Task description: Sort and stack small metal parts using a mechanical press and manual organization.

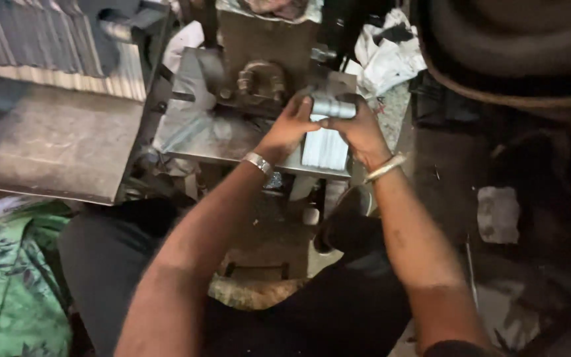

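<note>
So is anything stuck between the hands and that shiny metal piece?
Nothing visible. The left hand and right hand both touch the metal piece directly, fingers on it from either side. It sits above the grey machine plate, with nothing seen between the two.

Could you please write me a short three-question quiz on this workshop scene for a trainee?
1. True or false: both hands grip the same small metal cylinder.
2. What does the left hand wear at the wrist: A) a cloth glove, B) a silver metal bracelet, C) nothing?
3. Fill in: the ribbed metal piece lies directly ____ the cylinder in the picture.

Key
1. True: the right hand and the left hand meet on it.
2. B.
3. Below, on the metal work plate.
</note>
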